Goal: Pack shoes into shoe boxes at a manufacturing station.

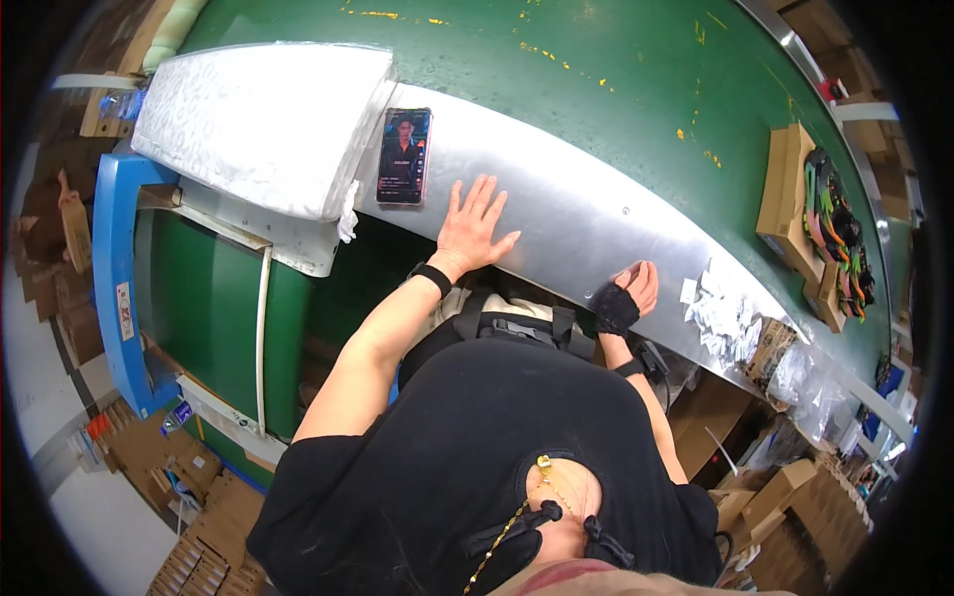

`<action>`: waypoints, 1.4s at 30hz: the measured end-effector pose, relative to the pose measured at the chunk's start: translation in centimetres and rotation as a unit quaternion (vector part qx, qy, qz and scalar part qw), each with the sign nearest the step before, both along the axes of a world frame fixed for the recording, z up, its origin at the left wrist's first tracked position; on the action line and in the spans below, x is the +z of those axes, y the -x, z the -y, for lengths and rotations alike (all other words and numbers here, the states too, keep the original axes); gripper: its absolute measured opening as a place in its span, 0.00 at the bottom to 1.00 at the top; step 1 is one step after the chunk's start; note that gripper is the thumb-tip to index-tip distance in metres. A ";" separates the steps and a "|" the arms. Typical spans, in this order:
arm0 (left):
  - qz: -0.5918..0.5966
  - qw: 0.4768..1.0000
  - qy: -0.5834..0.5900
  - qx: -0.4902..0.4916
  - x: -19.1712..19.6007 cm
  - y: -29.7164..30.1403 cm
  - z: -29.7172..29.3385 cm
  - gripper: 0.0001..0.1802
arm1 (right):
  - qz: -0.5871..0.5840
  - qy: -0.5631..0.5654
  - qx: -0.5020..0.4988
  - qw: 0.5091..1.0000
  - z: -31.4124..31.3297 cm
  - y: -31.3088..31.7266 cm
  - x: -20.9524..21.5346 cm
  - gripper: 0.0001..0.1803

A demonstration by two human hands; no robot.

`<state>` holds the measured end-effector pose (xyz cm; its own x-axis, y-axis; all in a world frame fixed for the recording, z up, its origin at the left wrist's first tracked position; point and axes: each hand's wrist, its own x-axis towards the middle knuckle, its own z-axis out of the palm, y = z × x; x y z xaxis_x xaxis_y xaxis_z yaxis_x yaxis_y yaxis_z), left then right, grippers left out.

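My left hand (473, 230) lies palm down on the silver metal strip (556, 204) at the bench's near edge, its fingers stretched and apart. Just beyond it and to the left rests a smartphone (404, 157) with its screen lit. My right hand (639, 289), in a black fingerless glove, is over the same strip farther right. Its fingers are curled together, and whether anything small is between them I cannot make out. To the right of it a heap of small white paper slips (723, 316) is spread on the metal.
A thick stack of white plastic bags (268, 124) lies at the left. Beyond the strip runs a green conveyor belt (596, 65). An open cardboard box (795, 194) with colourful straps stands at the right. A blue frame (119, 288) is at far left; cardboard lies around below.
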<state>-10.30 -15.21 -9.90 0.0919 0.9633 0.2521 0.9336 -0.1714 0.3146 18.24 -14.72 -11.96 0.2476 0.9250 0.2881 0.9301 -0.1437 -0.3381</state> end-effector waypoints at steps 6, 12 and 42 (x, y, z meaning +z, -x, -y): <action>-0.022 0.999 0.023 0.004 0.6 0.2 -0.1 0.35 | -0.396 0.131 0.106 0.902 -3.1 -6.4 1.1 0.20; -0.026 0.999 0.036 -0.006 1.3 -0.6 -0.5 0.35 | -0.388 -0.070 -0.059 0.917 -15.9 -24.0 2.0 0.26; -0.089 0.995 0.041 -0.029 1.0 -0.8 -0.7 0.37 | -0.706 0.126 -0.180 0.673 -17.5 -1.3 2.6 0.26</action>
